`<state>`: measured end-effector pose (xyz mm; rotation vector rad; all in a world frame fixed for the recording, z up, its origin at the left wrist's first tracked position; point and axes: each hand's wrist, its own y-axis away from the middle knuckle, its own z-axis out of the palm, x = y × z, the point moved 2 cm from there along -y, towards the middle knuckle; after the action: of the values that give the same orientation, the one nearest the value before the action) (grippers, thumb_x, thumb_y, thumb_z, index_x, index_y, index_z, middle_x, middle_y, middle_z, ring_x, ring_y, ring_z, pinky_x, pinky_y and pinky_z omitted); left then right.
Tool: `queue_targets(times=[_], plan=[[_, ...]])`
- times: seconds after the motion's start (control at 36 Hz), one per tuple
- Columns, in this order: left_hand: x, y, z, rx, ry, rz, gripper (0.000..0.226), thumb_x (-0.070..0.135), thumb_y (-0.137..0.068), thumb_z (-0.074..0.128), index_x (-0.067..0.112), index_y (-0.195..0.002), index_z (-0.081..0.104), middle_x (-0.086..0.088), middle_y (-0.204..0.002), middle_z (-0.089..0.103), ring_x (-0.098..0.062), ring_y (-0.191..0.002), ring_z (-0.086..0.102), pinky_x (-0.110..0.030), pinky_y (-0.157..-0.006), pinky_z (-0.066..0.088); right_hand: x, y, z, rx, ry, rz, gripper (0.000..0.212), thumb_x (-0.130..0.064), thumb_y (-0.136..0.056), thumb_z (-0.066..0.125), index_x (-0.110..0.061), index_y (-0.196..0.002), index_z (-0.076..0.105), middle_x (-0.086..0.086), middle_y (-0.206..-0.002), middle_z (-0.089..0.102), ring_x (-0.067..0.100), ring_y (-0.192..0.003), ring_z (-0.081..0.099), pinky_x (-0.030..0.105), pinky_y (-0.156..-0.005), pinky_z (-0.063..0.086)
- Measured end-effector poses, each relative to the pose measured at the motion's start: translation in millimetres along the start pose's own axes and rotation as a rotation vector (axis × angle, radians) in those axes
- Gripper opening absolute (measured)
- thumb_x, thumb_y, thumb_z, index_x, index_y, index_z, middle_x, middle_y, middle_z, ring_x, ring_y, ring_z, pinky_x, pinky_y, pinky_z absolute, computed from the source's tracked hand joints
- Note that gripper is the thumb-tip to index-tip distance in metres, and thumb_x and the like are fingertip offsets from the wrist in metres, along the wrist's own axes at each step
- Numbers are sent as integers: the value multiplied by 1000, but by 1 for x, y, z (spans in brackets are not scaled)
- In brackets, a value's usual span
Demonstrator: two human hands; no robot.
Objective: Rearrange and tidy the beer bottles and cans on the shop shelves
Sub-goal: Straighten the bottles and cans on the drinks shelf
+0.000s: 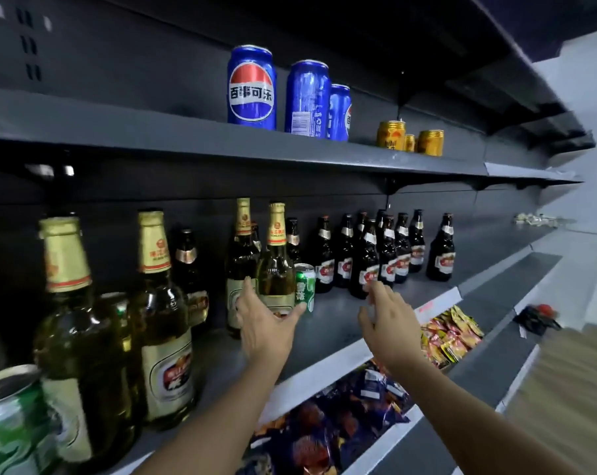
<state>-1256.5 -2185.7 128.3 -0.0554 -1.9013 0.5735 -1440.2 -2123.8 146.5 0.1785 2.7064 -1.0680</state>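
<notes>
1. Well above your left hand (pixel 266 323), the nearest blue can (pixel 251 88) on the upper shelf reads 百事可乐 across its red, white and blue roundel;
2. Just right of your left fingertips, the green can (pixel 305 287) shows white characters, too blurred to read for sure;
3. The labels on the gold-foiled bottle (pixel 275 265) by those fingers, and on the dark bottles (pixel 365 262) beyond your right hand (pixel 389 320), stay unreadable.

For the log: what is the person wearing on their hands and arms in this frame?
Nothing visible. The left hand and right hand are bare, with no gloves, rings or watch showing. Both forearms are uncovered down to the frame edge, so no sleeve is in view.
</notes>
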Motion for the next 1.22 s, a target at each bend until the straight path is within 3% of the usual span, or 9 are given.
queue_targets(times=[0.08, 0.22, 0.31, 0.47, 0.64, 0.72, 0.86, 1.08, 1.22], plan=[[-1, -7, 16, 49, -24, -3, 109, 43, -67, 83, 16, -150, 18, -10, -149, 30, -28, -138, 28, -47, -104, 36, 8, -27, 25, -66, -53, 44, 33, -21, -94, 48, -13, -126, 47, 5, -117, 56, 27, -106, 52, 35, -81, 39], [-11, -12, 31, 165, -32, 11, 100, 33, -70, 83, 19, -148, 23, -5, -147, 34, -27, -133, 38, -43, -93, 44, 15, -71, 70, -158, -192, 113, 36, -25, -95, 48, -13, -129, 45, 4, -121, 55, 27, -112, 52, 35, -81, 42], [-18, -15, 36, 222, -59, 3, 95, 33, -70, 83, 22, -146, 27, -2, -140, 40, -24, -131, 41, -41, -94, 44, 15, -94, 99, -216, -261, 127, 39, -33, -95, 51, -10, -126, 44, 9, -122, 55, 30, -114, 51, 37, -81, 43], [-13, -13, 37, 362, -60, -44, 91, 26, -68, 84, 27, -144, 35, 6, -137, 45, -16, -125, 45, -25, -88, 36, 9, -135, 141, -361, -382, 85, 72, -47, -90, 58, -13, -145, 27, 11, -142, 43, 32, -128, 43, 43, -91, 43], [-20, -14, 22, 555, -132, -99, 88, 23, -65, 86, 24, -140, 40, 3, -134, 49, -20, -123, 49, -34, -100, 42, 7, -161, 166, -520, -408, -4, 96, -61, -80, 63, -16, -150, 14, 9, -150, 32, 32, -132, 41, 44, -91, 43], [-21, -15, 11, 635, -168, -114, 87, 19, -67, 85, 22, -141, 39, 0, -136, 48, -21, -126, 47, -36, -104, 38, 7, -164, 175, -567, -417, -12, 93, -60, -79, 66, -15, -146, 20, 9, -146, 37, 31, -128, 46, 41, -86, 43], [-26, -21, -1, 680, -230, -136, 87, 19, -71, 83, 20, -144, 35, -3, -140, 46, -24, -130, 43, -39, -107, 33, 6, -161, 183, -547, -437, -12, 70, -54, -80, 68, -13, -126, 34, 8, -128, 53, 29, -107, 59, 33, -68, 40], [-33, -25, 4, 639, -207, -109, 93, 13, -75, 80, 17, -149, 24, -5, -147, 38, -22, -136, 36, -33, -111, 28, -16, -132, 164, -512, -465, -191, 62, -63, -75, 66, -20, -109, 39, 1, -108, 64, 26, -98, 62, 31, -68, 42], [-33, -21, 7, 660, -245, -65, 95, 12, -76, 78, 12, -151, 19, -10, -149, 32, -24, -138, 32, -29, -109, 24, -38, -106, 153, -522, -497, -305, 72, -67, -72, 67, -20, -119, 38, 0, -119, 60, 26, -104, 61, 32, -70, 40]])
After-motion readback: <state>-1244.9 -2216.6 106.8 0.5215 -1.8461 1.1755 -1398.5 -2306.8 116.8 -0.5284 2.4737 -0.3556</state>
